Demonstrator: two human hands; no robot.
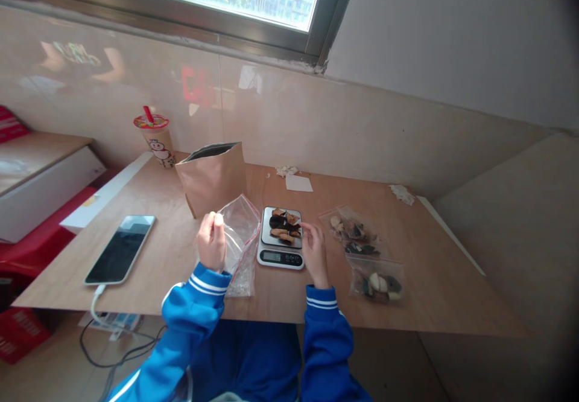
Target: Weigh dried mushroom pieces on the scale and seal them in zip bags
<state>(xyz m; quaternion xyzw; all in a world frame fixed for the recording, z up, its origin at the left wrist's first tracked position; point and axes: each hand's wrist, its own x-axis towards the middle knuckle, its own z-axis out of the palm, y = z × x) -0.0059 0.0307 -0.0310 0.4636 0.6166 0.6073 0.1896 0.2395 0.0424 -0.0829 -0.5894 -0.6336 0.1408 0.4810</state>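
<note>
My left hand [212, 242] is closed on the upper left edge of a clear zip bag [239, 224] with a red seal line. Several brown and black dried pieces [284, 224] lie on the plate of a small white digital kitchen scale [281, 259]. At the scale's right edge, my right hand [315, 251] has its thumb and forefinger pinched beside the dried pieces; what is between the fingertips is too small to make out. More clear bag plastic lies flat below the lifted bag.
Filled zip bags of dried pieces [379, 284] lie right of the scale. Behind my left hand stands an open brown paper pouch [215, 175], with a drink cup [159, 142] farther back. A phone [121, 251] with a charging cable lies left. Crumpled tissues [401, 194] and a white card [299, 183] sit near the wall.
</note>
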